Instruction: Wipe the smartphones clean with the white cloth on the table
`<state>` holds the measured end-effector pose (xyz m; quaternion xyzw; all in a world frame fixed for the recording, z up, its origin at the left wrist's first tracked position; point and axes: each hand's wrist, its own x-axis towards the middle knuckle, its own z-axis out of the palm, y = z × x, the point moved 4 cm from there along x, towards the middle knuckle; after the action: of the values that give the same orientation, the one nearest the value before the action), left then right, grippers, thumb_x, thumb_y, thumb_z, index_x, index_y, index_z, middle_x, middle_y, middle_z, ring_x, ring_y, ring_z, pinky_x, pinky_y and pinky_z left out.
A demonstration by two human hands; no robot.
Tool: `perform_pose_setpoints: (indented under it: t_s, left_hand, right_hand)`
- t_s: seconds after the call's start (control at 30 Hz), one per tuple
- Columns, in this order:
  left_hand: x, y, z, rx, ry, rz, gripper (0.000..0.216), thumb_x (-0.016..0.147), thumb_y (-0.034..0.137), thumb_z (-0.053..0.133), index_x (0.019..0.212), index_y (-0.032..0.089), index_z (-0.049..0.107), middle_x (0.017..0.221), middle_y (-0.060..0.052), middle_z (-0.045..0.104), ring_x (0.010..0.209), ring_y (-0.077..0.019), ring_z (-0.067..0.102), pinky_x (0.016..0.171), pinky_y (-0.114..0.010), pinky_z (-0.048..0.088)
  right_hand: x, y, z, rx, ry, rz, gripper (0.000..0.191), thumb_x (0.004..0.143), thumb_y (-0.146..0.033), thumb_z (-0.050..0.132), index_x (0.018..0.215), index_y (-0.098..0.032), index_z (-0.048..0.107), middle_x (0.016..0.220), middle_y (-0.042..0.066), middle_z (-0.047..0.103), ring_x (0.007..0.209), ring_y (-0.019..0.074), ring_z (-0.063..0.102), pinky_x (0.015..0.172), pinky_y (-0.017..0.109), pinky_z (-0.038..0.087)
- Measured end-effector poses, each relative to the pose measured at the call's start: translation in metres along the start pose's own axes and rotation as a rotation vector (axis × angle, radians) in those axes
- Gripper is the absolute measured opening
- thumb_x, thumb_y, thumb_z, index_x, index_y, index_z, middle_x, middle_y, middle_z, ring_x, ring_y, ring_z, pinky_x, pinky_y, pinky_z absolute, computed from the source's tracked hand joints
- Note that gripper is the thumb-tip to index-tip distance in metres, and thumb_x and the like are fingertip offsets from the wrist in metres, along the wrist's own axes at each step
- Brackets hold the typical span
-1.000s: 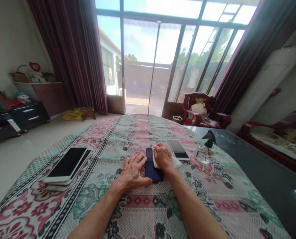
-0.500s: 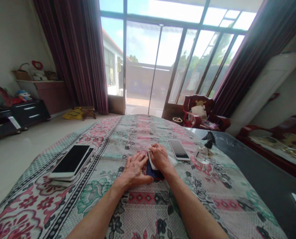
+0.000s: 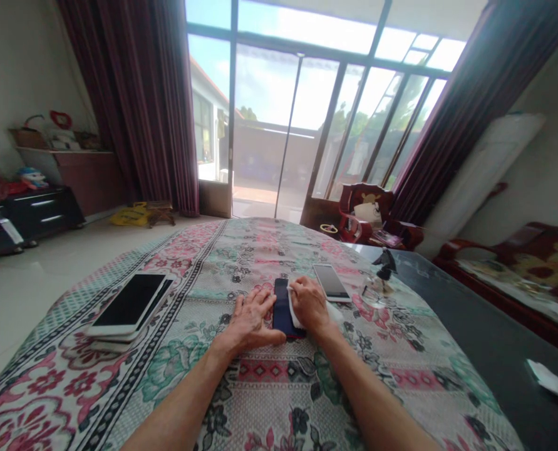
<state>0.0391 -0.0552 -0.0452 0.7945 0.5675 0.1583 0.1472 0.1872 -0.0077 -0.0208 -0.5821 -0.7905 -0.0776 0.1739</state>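
Note:
A dark blue phone (image 3: 283,313) lies flat on the patterned tablecloth (image 3: 269,410) in front of me. My left hand (image 3: 253,319) rests along its left side, fingers stretched out, with the thumb touching the near end. In my right hand (image 3: 309,304) is a bunched white cloth (image 3: 297,317), held with curled fingers at the phone's right edge. Part of the cloth sticks out to the right of that hand. A white phone (image 3: 331,283) lies just beyond the right hand. To the left, a white tablet with a black screen (image 3: 129,302) sits on top of other flat devices.
On the right of the table stand a small black figure (image 3: 386,263) and a clear glass dish (image 3: 373,294). A dark table (image 3: 466,313) adjoins on the right, with a white packet (image 3: 548,379) on it. A wooden armchair (image 3: 361,213) stands beyond.
My right hand has slid with the cloth to the right across the phone, uncovering more of its dark surface. The left hand stays at the phone's left side. The view has shifted slightly.

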Motion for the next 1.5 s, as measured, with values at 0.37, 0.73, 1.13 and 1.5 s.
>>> perform_pose_setpoints:
  t_s: [0.37, 0.73, 1.13, 1.5]
  left_hand:
    - [0.000, 0.001, -0.001, -0.004, 0.000, 0.000, 0.085, 0.063, 0.058, 0.066, 0.140, 0.028, 0.045, 0.152, -0.005, 0.035, 0.142, -0.0310, 0.024, 0.115, -0.049, 0.016]
    - [0.001, 0.000, 0.000, -0.003, 0.013, 0.001, 0.087, 0.061, 0.060, 0.067, 0.139, 0.026, 0.047, 0.152, -0.007, 0.035, 0.142, -0.0329, 0.024, 0.114, -0.048, 0.017]
    - [0.004, -0.004, 0.006, 0.009, 0.013, 0.016, 0.087, 0.062, 0.059, 0.068, 0.140, 0.029, 0.044, 0.152, -0.006, 0.036, 0.141, -0.0338, 0.025, 0.113, -0.050, 0.018]
    - [0.003, -0.004, 0.006, 0.005, 0.020, -0.005, 0.085, 0.062, 0.058, 0.069, 0.139, 0.028, 0.046, 0.151, -0.007, 0.036, 0.141, -0.0342, 0.025, 0.113, -0.052, 0.017]
  right_hand:
    - [0.017, -0.022, 0.014, 0.076, -0.039, -0.149, 0.024, 0.093, -0.025, 0.045, 0.092, -0.022, 0.069, 0.106, 0.004, 0.064, 0.098, 0.0173, 0.056, 0.090, 0.026, 0.035]
    - [-0.007, 0.021, 0.000, 0.027, 0.010, 0.004, 0.027, 0.094, -0.023, 0.043, 0.102, -0.022, 0.069, 0.106, 0.005, 0.064, 0.097, 0.0180, 0.056, 0.089, 0.027, 0.035]
    - [0.011, -0.024, 0.010, 0.035, -0.086, -0.129, 0.024, 0.092, -0.023, 0.045, 0.092, -0.020, 0.069, 0.106, 0.008, 0.064, 0.096, 0.0205, 0.055, 0.084, 0.029, 0.036]
    - [0.001, 0.012, 0.004, 0.033, 0.001, -0.003, 0.027, 0.094, -0.024, 0.043, 0.096, -0.021, 0.069, 0.105, 0.006, 0.065, 0.094, 0.0192, 0.056, 0.084, 0.028, 0.035]
